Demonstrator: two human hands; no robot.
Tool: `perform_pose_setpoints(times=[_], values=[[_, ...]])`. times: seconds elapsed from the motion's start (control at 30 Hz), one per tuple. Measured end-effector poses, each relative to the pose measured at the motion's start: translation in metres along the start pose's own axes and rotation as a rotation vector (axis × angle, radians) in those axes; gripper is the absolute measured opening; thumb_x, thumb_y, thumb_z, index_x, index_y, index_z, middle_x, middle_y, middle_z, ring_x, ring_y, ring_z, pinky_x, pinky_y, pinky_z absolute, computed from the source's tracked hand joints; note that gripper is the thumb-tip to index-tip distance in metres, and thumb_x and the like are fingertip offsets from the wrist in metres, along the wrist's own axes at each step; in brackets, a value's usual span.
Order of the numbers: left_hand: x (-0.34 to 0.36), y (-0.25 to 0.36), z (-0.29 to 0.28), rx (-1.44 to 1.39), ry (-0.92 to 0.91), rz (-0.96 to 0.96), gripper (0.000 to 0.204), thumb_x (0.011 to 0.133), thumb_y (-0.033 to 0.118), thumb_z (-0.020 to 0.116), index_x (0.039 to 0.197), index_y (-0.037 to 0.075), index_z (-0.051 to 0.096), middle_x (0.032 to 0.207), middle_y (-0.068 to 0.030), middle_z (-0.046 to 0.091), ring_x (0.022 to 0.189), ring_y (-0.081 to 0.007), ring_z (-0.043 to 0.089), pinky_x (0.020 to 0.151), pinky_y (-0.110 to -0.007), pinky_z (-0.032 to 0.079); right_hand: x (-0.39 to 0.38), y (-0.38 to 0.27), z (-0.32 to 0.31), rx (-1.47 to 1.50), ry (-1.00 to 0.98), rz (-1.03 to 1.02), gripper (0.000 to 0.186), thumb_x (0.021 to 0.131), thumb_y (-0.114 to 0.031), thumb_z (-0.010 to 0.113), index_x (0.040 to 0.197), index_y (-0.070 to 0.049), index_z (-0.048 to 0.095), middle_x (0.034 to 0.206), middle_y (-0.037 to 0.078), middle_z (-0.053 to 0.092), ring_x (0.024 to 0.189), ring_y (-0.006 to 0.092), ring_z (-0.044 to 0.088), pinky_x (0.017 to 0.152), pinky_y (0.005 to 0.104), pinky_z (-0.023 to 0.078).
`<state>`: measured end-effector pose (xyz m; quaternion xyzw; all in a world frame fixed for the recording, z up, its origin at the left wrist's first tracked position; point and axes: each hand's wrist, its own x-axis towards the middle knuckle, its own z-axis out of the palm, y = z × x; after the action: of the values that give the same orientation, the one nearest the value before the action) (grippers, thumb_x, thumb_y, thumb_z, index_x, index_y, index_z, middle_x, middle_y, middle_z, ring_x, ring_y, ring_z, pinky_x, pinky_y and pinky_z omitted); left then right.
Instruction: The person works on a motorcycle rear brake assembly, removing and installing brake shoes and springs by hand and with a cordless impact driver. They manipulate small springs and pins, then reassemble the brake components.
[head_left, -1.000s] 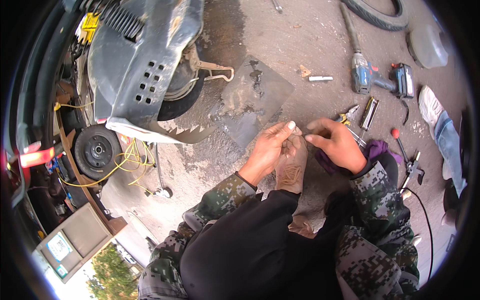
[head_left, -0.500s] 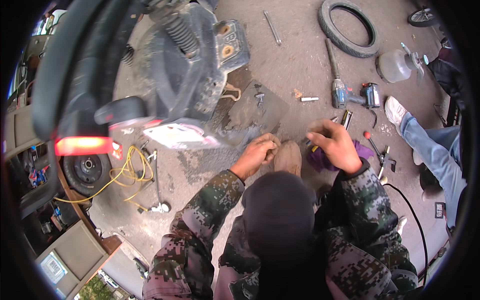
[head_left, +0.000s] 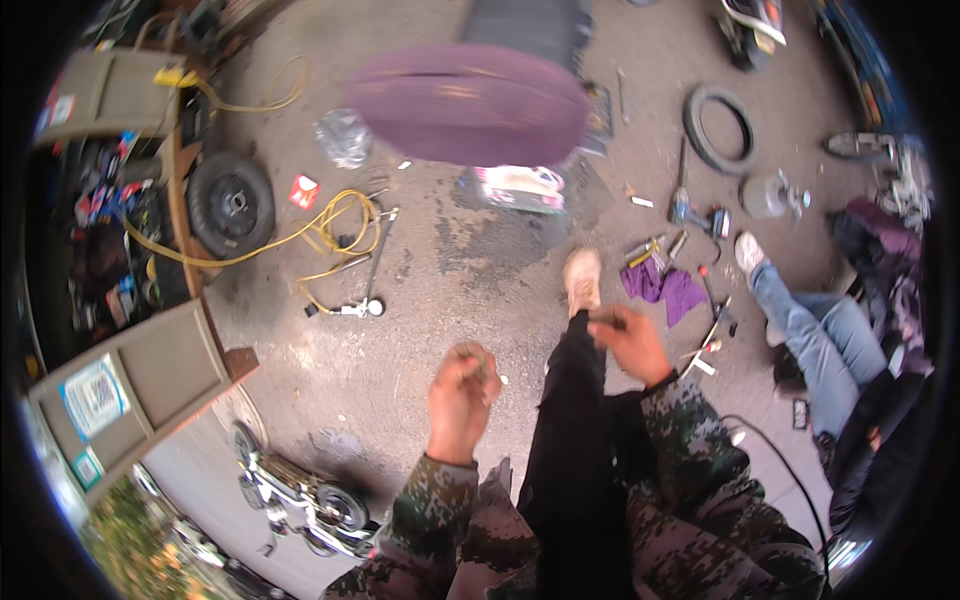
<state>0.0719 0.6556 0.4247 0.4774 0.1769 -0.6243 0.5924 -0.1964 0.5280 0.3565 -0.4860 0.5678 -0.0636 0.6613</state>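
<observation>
My left hand point(head_left: 463, 400) is raised over the pavement with its fingers curled in. Whatever it may hold is hidden. In front of my dark trouser leg point(head_left: 572, 420), my right hand point(head_left: 634, 346) has its thumb and fingers drawn together; I cannot make out anything small between them. Ahead of my light brown shoe point(head_left: 583, 275), a blurred purple seat point(head_left: 470, 105) of a scooter stands over a wet patch of ground. Right of the shoe, a purple cloth point(head_left: 683, 296) lies with several hand tools point(head_left: 645, 252) beside it.
A cordless impact wrench point(head_left: 690, 212) and a loose tyre point(head_left: 720, 130) lie at the far right. A person in jeans point(head_left: 815, 320) sits at the right. On the left are a coiled yellow hose point(head_left: 345, 220), a wheel point(head_left: 230, 205) and an open tool cabinet point(head_left: 130, 375).
My view has shifted back and left, showing more ground. Both hands have moved lower in the picture, the left one away from the shoe. The scooter appears farther off, its purple seat now showing.
</observation>
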Motion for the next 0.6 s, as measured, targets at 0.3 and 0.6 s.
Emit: perform_pose_setpoints(times=[0.3, 0.6], values=[[-0.087, 0.082, -0.072, -0.087, 0.109, 0.109, 0.011, 0.103, 0.011, 0.058, 0.107, 0.002, 0.061, 0.096, -0.012, 0.069, 0.068, -0.0156, 0.06, 0.059, -0.029, 0.044, -0.061, -0.093, 0.136, -0.013, -0.168, 0.041, 0.03, 0.094, -0.013, 0.075, 0.119, 0.003, 0.066, 0.09, 0.008, 0.072, 0.08, 0.0142, 0.068, 0.074, 0.0301, 0.055], [-0.063, 0.307, -0.096, -0.089, 0.066, 0.208, 0.022, 0.106, 0.023, 0.065, 0.114, 0.003, 0.064, 0.092, -0.0071, 0.069, 0.07, -0.0161, 0.062, 0.063, -0.029, 0.044, 0.006, -0.286, 0.309, 0.176, -0.077, -0.07, 0.038, 0.097, -0.004, 0.07, 0.132, 0.002, 0.059, 0.099, 0.007, 0.068, 0.081, 0.0146, 0.064, 0.075, 0.0305, 0.053]])
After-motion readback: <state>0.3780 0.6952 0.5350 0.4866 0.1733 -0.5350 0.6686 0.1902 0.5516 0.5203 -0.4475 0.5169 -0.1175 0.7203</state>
